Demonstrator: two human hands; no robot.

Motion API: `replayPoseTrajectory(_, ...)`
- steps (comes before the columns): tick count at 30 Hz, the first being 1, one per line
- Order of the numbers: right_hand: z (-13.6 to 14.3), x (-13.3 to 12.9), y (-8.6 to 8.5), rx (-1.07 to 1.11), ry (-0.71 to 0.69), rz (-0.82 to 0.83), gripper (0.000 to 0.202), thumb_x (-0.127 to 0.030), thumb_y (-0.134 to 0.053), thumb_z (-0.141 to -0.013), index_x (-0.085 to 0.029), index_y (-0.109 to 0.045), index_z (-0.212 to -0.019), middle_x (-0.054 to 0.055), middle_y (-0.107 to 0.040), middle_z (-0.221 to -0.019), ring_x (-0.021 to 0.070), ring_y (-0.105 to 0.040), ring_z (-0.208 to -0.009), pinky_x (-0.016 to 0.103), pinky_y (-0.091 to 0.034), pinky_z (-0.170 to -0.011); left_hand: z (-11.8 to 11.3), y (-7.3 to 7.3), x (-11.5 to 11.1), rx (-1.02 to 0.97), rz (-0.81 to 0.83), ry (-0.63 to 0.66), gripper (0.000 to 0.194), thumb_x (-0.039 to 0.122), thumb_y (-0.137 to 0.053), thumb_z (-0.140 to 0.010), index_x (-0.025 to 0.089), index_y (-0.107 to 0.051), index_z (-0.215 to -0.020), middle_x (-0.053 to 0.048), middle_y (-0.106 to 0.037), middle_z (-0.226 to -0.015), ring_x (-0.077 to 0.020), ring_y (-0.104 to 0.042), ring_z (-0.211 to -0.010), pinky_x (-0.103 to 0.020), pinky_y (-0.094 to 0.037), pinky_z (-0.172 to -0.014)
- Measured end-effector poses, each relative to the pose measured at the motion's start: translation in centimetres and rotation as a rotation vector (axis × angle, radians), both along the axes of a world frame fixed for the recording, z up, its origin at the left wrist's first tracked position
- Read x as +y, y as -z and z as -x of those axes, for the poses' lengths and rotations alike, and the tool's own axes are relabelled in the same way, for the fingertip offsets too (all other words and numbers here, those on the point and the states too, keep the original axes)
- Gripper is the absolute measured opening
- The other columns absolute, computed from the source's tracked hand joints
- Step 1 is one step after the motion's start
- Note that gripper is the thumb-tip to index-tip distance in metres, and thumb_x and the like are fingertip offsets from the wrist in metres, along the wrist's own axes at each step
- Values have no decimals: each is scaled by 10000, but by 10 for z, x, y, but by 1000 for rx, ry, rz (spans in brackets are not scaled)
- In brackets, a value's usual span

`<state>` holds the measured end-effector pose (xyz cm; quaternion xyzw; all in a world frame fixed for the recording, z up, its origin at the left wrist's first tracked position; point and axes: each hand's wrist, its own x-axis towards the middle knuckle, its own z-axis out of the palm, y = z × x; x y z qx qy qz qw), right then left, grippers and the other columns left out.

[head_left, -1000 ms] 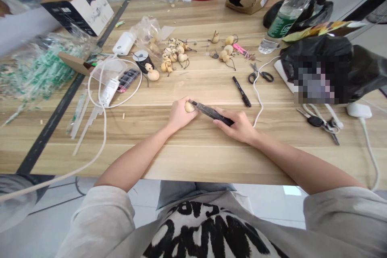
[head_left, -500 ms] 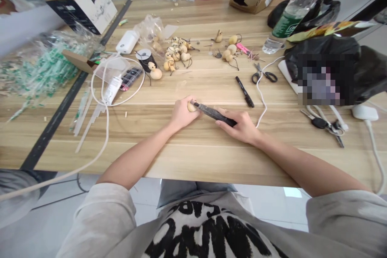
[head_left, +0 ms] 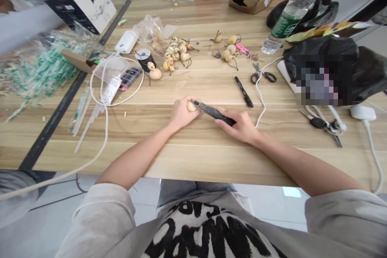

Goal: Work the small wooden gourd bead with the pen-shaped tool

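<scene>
My left hand [head_left: 182, 113] is closed around a small pale gourd [head_left: 191, 107], resting low over the wooden table [head_left: 193, 157]. From the right, my right hand [head_left: 242, 127] grips a slim black hand tool [head_left: 214, 113] with a narrow tip. That tip reaches the upper side of the gourd, at the left hand's fingers; whether it cuts in is too small to tell. Beyond the hands sits a cluster of little gourds [head_left: 178, 51] with dark cords. A single gourd [head_left: 155, 73] lies by a black spool [head_left: 145, 59] of cord.
To the right lie a black marker [head_left: 243, 92], scissors [head_left: 263, 75], a white cable [head_left: 262, 105] and keys [head_left: 320, 123]. A water bottle [head_left: 284, 26] stands behind black bags [head_left: 323, 48]. On the left are a compartment box [head_left: 131, 77], a looped cable [head_left: 106, 125] and green-white packets [head_left: 48, 62].
The tool's tip has shifted slightly to the left over the gourd. Both hands keep nearly the same place and grip; the view has moved very slightly.
</scene>
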<state>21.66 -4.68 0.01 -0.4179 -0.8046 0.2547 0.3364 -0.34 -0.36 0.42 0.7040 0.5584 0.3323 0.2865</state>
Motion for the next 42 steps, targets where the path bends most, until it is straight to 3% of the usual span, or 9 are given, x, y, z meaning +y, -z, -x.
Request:
replayPoseTrajectory(6, 1, 0, -2, 4, -17, 3, 369, -280, -583, -848, -199, -653, -1201, 54, -683, -1186, 255, -663, -1063, 333, -533, -914, 0, -1, 0, -17, 5, 30, 143, 265, -625, -638, 158, -598, -727, 15, -628, -691, -109, -535, -637, -215, -394, -619)
replayPoseTrajectory(12, 1, 0, -3, -22, 21, 10, 359, -271, -576, -849, -200, -661, -1190, 40, -717, -1115, 230, -708, -916, 304, -560, -813, 0, -1, 0, 3, -3, -6, 191, 321, -647, -643, 159, -610, -737, 8, -621, -669, -116, -527, -625, -222, -392, -609)
replayPoseTrajectory(16, 1, 0, -3, -14, -2, 5, 393, -273, -576, -846, -197, -637, -1227, 41, -701, -1152, 248, -683, -1007, 316, -547, -856, 0, 0, 0, 11, -5, 6, 169, 299, -637, -639, 162, -602, -731, 15, -620, -671, -112, -525, -627, -218, -395, -613)
replayPoseTrajectory(29, 1, -1, -3, -18, 17, 15, 368, -276, -564, -853, -181, -653, -1198, 45, -731, -1074, 223, -710, -893, 292, -555, -790, -1, -2, 0, 26, -2, -18, 179, 315, -641, -642, 160, -609, -725, 12, -619, -659, -116, -523, -622, -220, -390, -608)
replayPoseTrajectory(42, 0, 0, -5, -5, -7, 10, 381, -263, -567, -856, -181, -638, -1221, 47, -705, -1143, 242, -687, -997, 310, -542, -855, -2, 1, 0, 24, -26, -8, 171, 301, -637, -643, 165, -608, -743, 9, -619, -673, -125, -542, -645, -227, -401, -629)
